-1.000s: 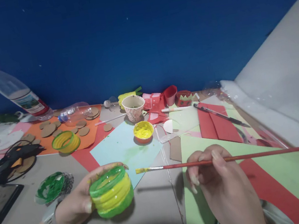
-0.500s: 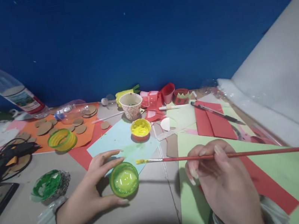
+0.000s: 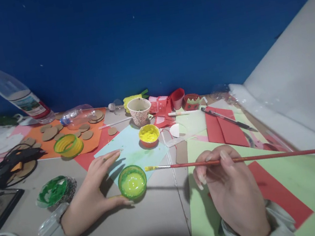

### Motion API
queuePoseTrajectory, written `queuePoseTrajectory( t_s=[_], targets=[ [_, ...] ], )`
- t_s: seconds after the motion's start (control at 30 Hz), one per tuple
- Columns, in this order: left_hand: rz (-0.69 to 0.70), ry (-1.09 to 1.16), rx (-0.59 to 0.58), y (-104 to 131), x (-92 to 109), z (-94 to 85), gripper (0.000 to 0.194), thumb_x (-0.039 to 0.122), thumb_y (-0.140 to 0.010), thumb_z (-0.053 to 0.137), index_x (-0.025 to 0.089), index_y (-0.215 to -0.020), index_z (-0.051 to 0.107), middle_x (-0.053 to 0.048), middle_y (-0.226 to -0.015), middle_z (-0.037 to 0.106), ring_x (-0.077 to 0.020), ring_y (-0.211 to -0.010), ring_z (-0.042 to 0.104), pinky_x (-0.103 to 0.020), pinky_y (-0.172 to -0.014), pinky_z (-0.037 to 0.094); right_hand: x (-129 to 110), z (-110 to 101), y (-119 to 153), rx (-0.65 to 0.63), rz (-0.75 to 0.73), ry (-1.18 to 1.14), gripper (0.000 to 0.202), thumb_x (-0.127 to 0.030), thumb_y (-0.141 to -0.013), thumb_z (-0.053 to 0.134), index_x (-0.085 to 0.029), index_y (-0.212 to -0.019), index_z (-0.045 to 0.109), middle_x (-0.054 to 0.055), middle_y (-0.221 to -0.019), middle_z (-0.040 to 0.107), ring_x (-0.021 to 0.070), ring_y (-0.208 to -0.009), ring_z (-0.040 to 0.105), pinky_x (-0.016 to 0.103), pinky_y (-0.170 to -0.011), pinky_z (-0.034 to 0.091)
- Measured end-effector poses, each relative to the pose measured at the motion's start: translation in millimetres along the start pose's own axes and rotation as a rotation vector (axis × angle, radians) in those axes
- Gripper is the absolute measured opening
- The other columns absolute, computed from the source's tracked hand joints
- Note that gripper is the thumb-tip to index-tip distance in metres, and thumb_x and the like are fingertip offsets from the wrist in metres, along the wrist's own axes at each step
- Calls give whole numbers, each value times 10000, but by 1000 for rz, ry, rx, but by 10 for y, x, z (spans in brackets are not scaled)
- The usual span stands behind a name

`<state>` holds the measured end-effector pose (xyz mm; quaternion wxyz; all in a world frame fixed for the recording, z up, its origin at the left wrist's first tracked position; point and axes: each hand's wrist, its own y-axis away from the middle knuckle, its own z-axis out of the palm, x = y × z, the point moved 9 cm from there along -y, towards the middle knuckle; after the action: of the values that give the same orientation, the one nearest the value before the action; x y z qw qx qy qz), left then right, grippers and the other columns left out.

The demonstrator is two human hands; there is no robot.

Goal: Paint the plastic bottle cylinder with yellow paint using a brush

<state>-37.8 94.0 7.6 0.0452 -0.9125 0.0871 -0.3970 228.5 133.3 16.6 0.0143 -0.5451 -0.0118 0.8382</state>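
Observation:
My right hand (image 3: pixel 231 190) pinches a long red paintbrush (image 3: pixel 241 159), held level with its yellow-tipped bristles pointing left. Beside those bristles stands a small green ring-shaped cup (image 3: pixel 132 181), yellow-green and shiny inside. My left hand (image 3: pixel 94 190), with a grey watch at the wrist, curves round the left side of this cup. Its fingers are spread and raised off the rim; the thumb lies by the cup's lower edge, and whether it touches I cannot tell. Behind the cup sits a small dish of yellow paint (image 3: pixel 149 136). A dish of green paint (image 3: pixel 54 191) stands left of my wrist.
A patterned paper cup (image 3: pixel 140 112) stands behind the yellow paint. Cardboard discs (image 3: pixel 50 133), a yellow ring (image 3: pixel 68 146) and a tall bottle (image 3: pixel 25 99) are at the back left. Green paper (image 3: pixel 298 175), red paper pieces (image 3: pixel 225 126) and a black pen (image 3: pixel 229 118) lie right.
My left fingers have lifted away from the cup's rim and opened wider. The brush has shifted slightly within my right hand's area, its tip still by the cup. The whole view has drifted a little.

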Motion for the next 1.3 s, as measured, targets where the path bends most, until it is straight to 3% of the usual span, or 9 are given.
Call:
queuePoseTrajectory(
  t_s=[0.17, 0.27, 0.4, 0.6, 1.13, 1.3],
  targets=[
    [116, -39, -11, -1, 102, 9, 698, 357, -704, 788, 399, -1334, 490, -10, -1406, 493, -334, -1263, 409, -437, -1086, 315, 13, 0, -1, -12, 8, 2, 227, -368, -915, 517, -237, -753, 607, -16, -593, 598, 112, -539, 541, 208, -484, 431],
    [108, -27, -40, 1, 91, 35, 633, 361, -756, 744, 383, -1333, 485, -17, -1369, 529, -315, -1261, 420, -425, -1073, 348, 10, -17, -5, -3, 5, -2, 227, -368, -912, 522, -233, -749, 605, -15, -600, 597, 113, -536, 532, 213, -480, 426],
    [11, -63, -130, 37, -10, 112, 653, 382, -818, 679, 393, -1393, 370, -27, -1394, 490, -286, -1293, 427, -422, -1078, 366, 19, -15, -8, -10, 10, -7, 223, -358, -919, 510, -233, -761, 606, -18, -614, 597, 107, -535, 524, 218, -494, 429],
    [-9, -53, -146, 75, -42, 133, 658, 374, -919, 534, 371, -1465, 166, -47, -1425, 488, -258, -1295, 465, -427, -1086, 371, 30, 2, -19, -23, 14, -19, 237, -359, -919, 511, -227, -741, 594, -21, -596, 581, 102, -527, 517, 213, -487, 420],
    [21, -160, -24, 81, -61, 64, 481, 295, -965, 404, 339, -1435, 311, -16, -1431, 501, -232, -1269, 520, -363, -1049, 446, 64, 1, -26, -24, 27, 16, 243, -370, -929, 494, -227, -743, 559, -31, -578, 556, 105, -527, 499, 224, -505, 406],
    [52, -202, -56, 81, 7, 87, 474, 270, -976, 378, 309, -1443, 309, -5, -1445, 486, -203, -1293, 495, -316, -1077, 413, 46, -1, -7, -18, 27, 25, 248, -366, -926, 496, -229, -730, 559, -34, -569, 551, 105, -523, 499, 221, -499, 404]
  ],
)
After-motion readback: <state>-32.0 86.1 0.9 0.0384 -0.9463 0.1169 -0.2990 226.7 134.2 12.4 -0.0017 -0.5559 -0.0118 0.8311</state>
